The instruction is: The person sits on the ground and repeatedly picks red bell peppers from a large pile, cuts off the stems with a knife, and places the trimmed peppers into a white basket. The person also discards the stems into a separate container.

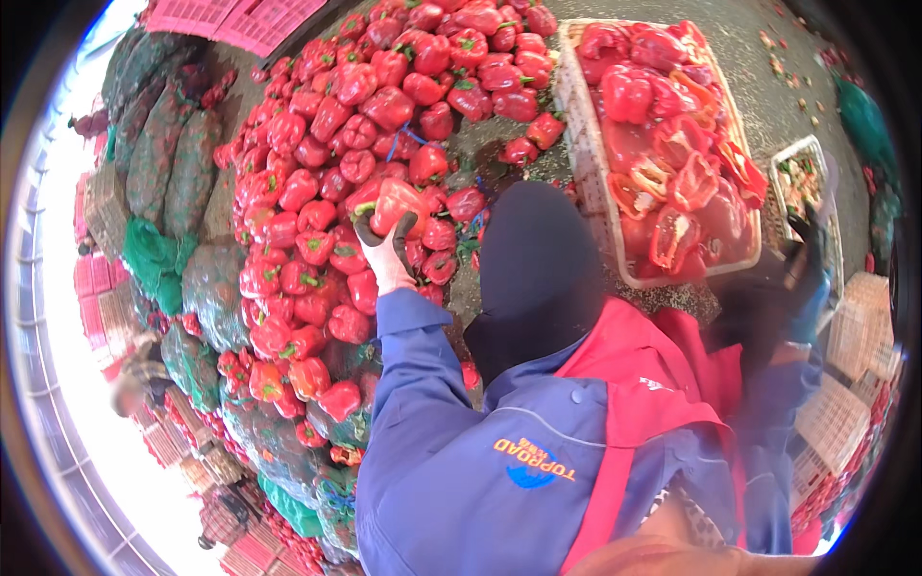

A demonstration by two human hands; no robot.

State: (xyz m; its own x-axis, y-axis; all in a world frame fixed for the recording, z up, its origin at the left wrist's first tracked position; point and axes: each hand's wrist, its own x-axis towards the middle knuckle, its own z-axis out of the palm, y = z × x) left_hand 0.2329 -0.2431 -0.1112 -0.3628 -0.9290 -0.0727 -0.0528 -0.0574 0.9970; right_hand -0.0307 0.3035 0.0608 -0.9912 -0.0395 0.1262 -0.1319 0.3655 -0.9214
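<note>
My left hand (389, 248), in a pale glove with dark fingertips, grips a large red bell pepper (400, 209) above a heap of whole red bell peppers (317, 252). On the right, my right hand (807, 252) is dark-gloved and blurred beside a small white basket (815, 147) of pepper scraps; whether it holds anything cannot be told. Between my hands, but farther forward, stands a large white plastic crate (576, 151) of cut red peppers, some halves showing pale ribs inside. My dark-covered knee (540, 266) lies in front of my blue jacket.
Filled mesh sacks (158, 155) and green netting (155, 263) line the left side. Pink crates (238, 21) stand at the upper left, pale crates (828, 425) at the lower right. Seeds and scraps litter the concrete floor (749, 79). Other people are at the far left.
</note>
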